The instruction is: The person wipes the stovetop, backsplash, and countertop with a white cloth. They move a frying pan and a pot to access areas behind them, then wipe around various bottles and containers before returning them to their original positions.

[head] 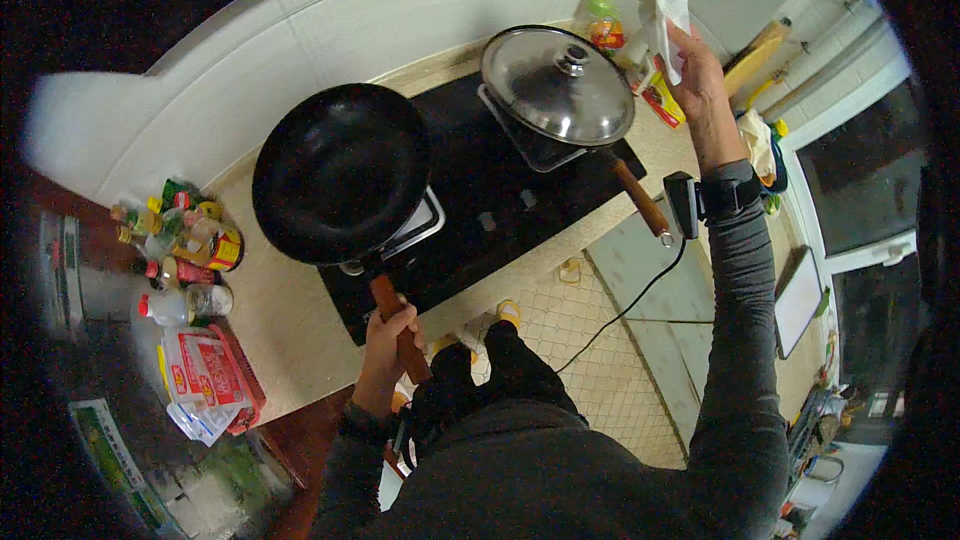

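Note:
My left hand (pixel 390 337) is closed round the wooden handle (pixel 389 300) of a black wok (pixel 341 169), which sits at the left end of the black cooktop (pixel 480 232). The wok looks empty inside. Raised near the wall at the upper right, my right hand (pixel 694 64) pinches a folded white paper towel (pixel 673 11) between thumb and fingers. To its left a second pan stands on the cooktop's right side, under a steel-rimmed glass lid (pixel 559 90); its wooden handle (pixel 640 197) points toward the counter's front edge.
Bottles and jars (pixel 214 244) crowd the counter's left end, beside a red plastic tray (pixel 244 382) with packets. Food packages (pixel 600 22) stand in the back right corner. A white cutting board (pixel 800 304) lies on the right counter. A black cable (pixel 626 311) hangs from my right wrist device.

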`<action>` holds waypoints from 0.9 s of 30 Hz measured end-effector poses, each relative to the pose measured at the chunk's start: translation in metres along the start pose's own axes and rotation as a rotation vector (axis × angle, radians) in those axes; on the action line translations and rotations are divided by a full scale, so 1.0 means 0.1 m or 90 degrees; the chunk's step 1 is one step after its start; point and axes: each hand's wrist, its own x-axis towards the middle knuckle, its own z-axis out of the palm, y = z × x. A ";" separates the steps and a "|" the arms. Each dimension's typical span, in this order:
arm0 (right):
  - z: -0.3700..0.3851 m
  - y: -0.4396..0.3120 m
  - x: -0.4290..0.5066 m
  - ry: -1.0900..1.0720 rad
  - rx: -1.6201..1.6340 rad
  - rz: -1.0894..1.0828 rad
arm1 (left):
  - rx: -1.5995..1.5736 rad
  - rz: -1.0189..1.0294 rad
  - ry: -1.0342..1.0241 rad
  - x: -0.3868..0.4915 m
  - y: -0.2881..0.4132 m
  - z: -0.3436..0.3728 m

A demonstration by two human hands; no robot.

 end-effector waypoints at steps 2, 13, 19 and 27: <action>-0.23 -0.14 0.01 0.062 -0.015 0.000 | 0.013 0.004 0.027 0.04 -0.11 0.07; -2.05 -0.01 0.07 0.067 0.033 0.043 | 0.015 0.087 0.170 0.13 -0.45 0.33; -3.04 0.27 0.28 -0.007 0.111 0.144 | 0.009 0.170 0.264 0.10 -0.58 0.61; -3.34 0.74 0.45 0.002 0.022 0.198 | -0.319 0.129 0.173 -0.19 -1.65 0.67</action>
